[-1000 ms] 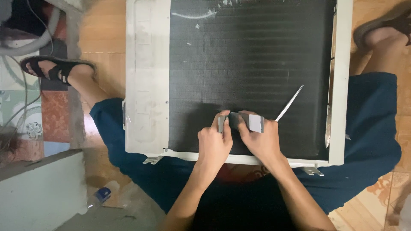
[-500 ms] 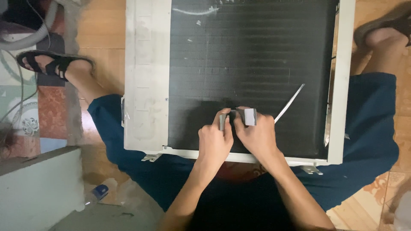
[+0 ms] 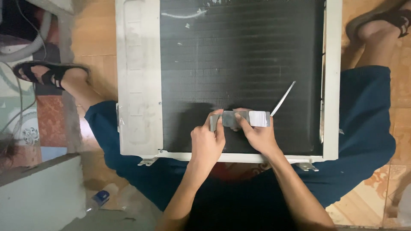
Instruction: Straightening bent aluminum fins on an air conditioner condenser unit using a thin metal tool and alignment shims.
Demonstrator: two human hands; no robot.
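Wooden flooring and patterned tiles surround a white-framed air-conditioner unit (image 3: pixel 139 85) that lies flat between a seated person's sandalled feet, its dark fin coil (image 3: pixel 239 55) facing up. Both hands press a flat grey fin comb (image 3: pixel 239 118) against the lower part of the coil: the left hand (image 3: pixel 206 143) curls its fingers (image 3: pixel 216 117) closed over the comb's left end, while the right hand (image 3: pixel 259 136) grips its middle and right end, fingertips bent over the top edge. Just beside the comb's right end, a thin pale strip (image 3: pixel 283 98) slants across the fins
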